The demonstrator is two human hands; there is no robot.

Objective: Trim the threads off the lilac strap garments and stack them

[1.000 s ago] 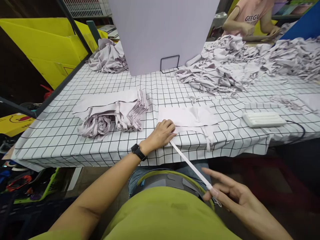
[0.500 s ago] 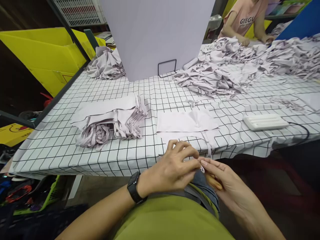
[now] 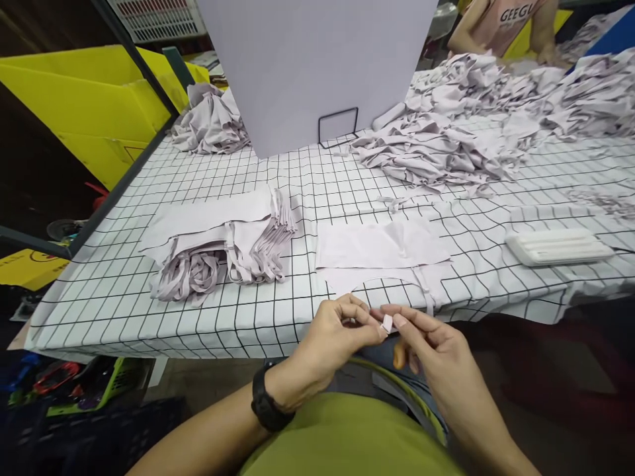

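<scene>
Just past the table's front edge, my left hand (image 3: 337, 340) and my right hand (image 3: 436, 350) meet in a pinch. Between their fingertips is the folded end of a narrow pale strap (image 3: 387, 322); small white bits at it are too tiny to make out. Both hands are closed on it, the left by thumb and forefinger, the right likewise. The rest of the strap is hidden by my fingers. Right behind them lies a flat pale lilac fabric garment piece (image 3: 362, 246), its own thin strap (image 3: 424, 281) hanging toward the edge.
A neat stack of folded garments (image 3: 218, 215) lies to the left. Loose heaps of fabric (image 3: 441, 149) spread at the back right. A white corded device (image 3: 558, 246) sits at the right. A lilac board (image 3: 317, 73) stands upright behind. Across the table, a person (image 3: 501, 30) works.
My left hand left the garment piece and came to the strap's end. My right hand drew up and inward, so the stretched strap is now bunched between both hands.
</scene>
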